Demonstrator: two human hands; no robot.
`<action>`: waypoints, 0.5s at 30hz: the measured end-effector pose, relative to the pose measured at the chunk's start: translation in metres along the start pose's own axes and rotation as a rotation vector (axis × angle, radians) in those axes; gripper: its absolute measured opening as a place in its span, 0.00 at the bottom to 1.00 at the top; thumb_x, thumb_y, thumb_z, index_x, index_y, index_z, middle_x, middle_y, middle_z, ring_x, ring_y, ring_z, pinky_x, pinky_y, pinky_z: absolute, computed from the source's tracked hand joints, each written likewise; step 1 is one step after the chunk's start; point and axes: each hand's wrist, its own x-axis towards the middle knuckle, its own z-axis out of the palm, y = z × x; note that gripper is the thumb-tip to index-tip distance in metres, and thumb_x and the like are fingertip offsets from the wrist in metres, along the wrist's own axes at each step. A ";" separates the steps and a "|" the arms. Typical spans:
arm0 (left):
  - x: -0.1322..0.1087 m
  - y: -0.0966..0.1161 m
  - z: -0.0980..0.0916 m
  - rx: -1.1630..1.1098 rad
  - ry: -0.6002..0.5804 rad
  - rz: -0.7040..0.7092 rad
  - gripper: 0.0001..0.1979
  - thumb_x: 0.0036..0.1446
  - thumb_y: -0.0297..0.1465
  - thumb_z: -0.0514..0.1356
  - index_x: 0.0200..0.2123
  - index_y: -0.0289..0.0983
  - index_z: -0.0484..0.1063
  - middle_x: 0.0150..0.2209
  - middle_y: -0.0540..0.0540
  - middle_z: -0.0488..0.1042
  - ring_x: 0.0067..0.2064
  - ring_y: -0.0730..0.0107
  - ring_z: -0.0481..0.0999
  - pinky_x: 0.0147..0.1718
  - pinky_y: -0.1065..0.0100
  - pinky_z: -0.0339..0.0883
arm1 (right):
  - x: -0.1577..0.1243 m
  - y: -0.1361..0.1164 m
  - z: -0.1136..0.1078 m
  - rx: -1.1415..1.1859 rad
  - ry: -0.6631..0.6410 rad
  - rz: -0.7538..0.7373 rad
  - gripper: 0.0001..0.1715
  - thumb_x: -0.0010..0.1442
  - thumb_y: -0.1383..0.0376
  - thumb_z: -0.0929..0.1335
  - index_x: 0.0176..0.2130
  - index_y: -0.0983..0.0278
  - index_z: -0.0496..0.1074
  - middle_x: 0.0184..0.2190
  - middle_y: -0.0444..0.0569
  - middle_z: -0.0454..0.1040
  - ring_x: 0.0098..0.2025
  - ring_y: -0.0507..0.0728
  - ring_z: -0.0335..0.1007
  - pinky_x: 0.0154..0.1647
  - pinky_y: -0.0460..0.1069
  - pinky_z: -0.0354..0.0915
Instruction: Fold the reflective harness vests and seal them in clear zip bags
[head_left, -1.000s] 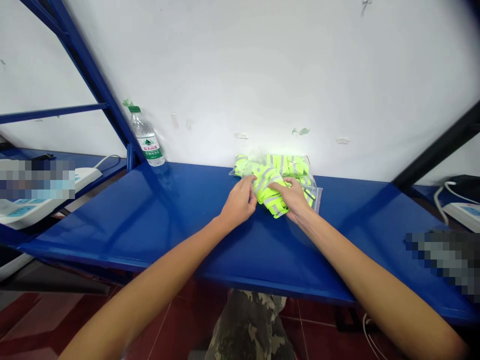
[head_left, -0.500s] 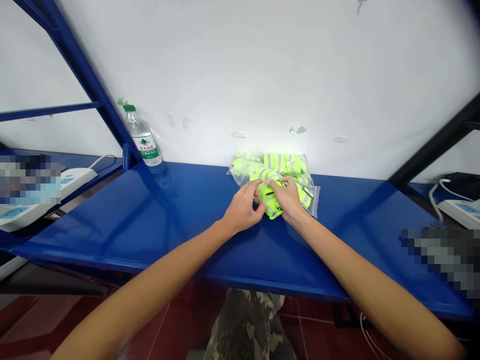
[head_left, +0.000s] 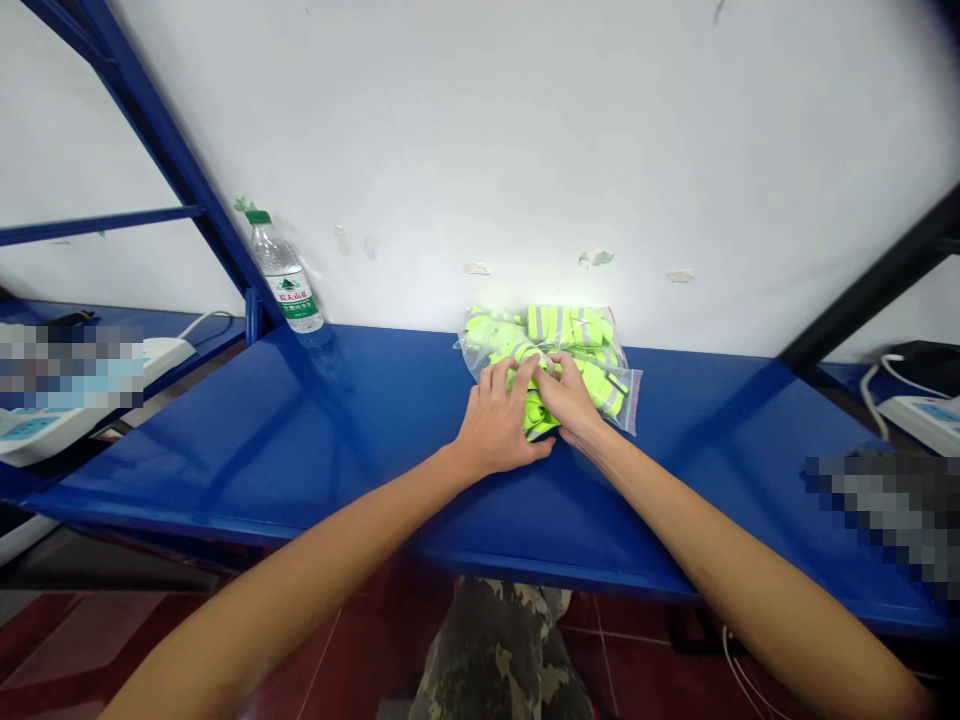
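Between my hands is a folded bundle of neon yellow reflective strap [head_left: 537,414] with grey bands, close above the blue tabletop. My left hand [head_left: 493,420] curls over its left side, fingers on top and thumb low at the front. From the right, my right hand [head_left: 573,405] grips the same bundle, its thumb near the left fingertips. Much of the bundle is hidden by the fingers. Just behind lie clear plastic bags [head_left: 632,408] holding more neon yellow strap rolls [head_left: 570,324]; the bags overlap, so I cannot tell them fully apart.
A water bottle [head_left: 291,285] with a green cap stands at the back left, by the blue metal frame [head_left: 169,130]. The white wall [head_left: 480,150] rises behind the blue table [head_left: 360,440]. White power strips [head_left: 169,352] and cables lie off to both sides.
My left hand has shifted slightly right and spread over the bundle, its thumb now reaching along the lower front. The right hand stays nearly in place, still gripping.
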 end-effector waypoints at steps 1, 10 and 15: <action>0.000 0.001 0.001 0.006 -0.007 -0.008 0.52 0.43 0.40 0.69 0.68 0.35 0.49 0.61 0.31 0.58 0.61 0.38 0.59 0.55 0.44 0.62 | 0.000 0.000 0.000 0.005 -0.011 0.009 0.25 0.49 0.49 0.72 0.41 0.58 0.63 0.28 0.38 0.68 0.29 0.53 0.67 0.28 0.46 0.62; 0.001 -0.009 -0.001 -0.016 0.045 -0.031 0.45 0.52 0.34 0.61 0.70 0.31 0.45 0.58 0.31 0.64 0.58 0.45 0.65 0.55 0.48 0.64 | 0.000 -0.021 -0.010 0.109 -0.137 0.136 0.20 0.49 0.49 0.73 0.36 0.58 0.70 0.27 0.41 0.74 0.25 0.54 0.70 0.20 0.48 0.68; 0.003 -0.015 -0.007 -0.072 0.103 -0.002 0.41 0.53 0.31 0.58 0.68 0.29 0.48 0.54 0.33 0.69 0.54 0.51 0.69 0.56 0.51 0.64 | 0.014 -0.020 -0.029 0.086 -0.265 0.145 0.23 0.43 0.52 0.78 0.34 0.63 0.76 0.29 0.47 0.78 0.29 0.55 0.74 0.28 0.52 0.75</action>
